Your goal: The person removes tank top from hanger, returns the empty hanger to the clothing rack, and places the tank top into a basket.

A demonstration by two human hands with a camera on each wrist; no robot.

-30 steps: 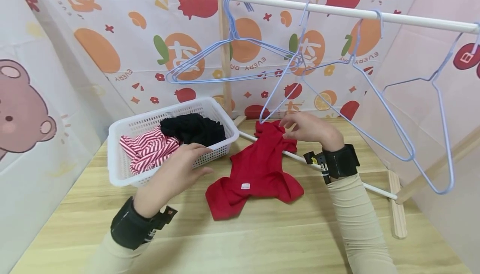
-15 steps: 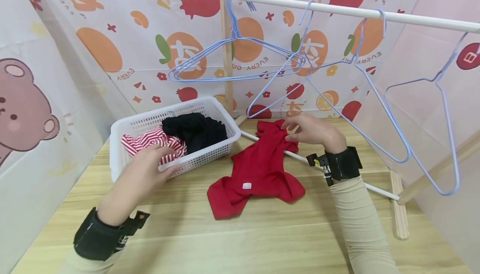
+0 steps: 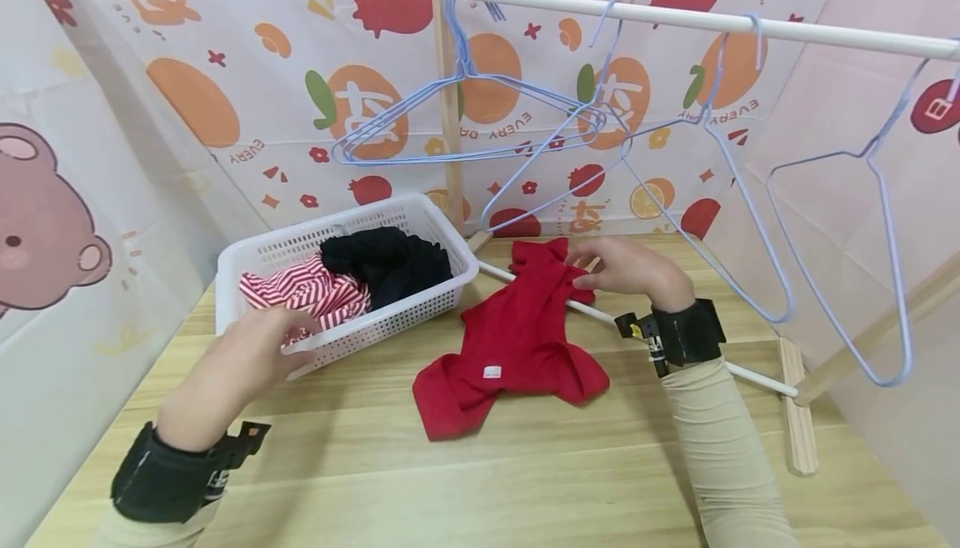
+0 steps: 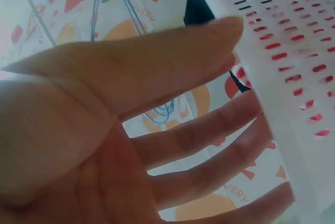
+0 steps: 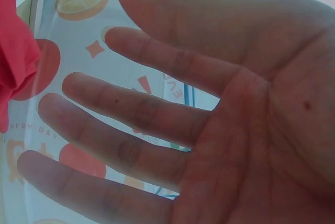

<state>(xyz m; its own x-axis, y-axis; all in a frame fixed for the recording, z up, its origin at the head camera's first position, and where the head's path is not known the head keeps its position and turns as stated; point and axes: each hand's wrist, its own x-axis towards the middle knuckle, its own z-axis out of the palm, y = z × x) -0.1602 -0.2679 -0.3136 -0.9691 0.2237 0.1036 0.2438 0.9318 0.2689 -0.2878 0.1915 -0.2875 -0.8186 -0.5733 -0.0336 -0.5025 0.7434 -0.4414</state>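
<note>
My left hand [image 3: 236,364] is at the near left side of a white perforated basket [image 3: 348,335]. In the left wrist view its straight fingers reach past the basket's rim [image 4: 251,72], with the thumb beside that edge; contact is hard to tell. Inside lie a red-and-white striped cloth [image 3: 307,289] and a black cloth [image 3: 390,260]. A red garment [image 3: 517,327] with a small white label is spread on the table, its far end over a white rod. Beside that far end hovers my right hand [image 3: 626,268], fingers relaxed and holding nothing; the right wrist view shows them apart from the red cloth [image 5: 15,51].
A rack's white upper bar [image 3: 675,22] crosses above, carrying several blue wire hangers [image 3: 472,156]; some hang low at the right. The rack's lower white rod [image 3: 757,379] and wooden foot [image 3: 797,410] stand on the wooden table [image 3: 465,490].
My left hand has moved left and down, from beside the red garment to the basket's near left edge. My right hand has barely moved. The middle hangers have swung slightly.
</note>
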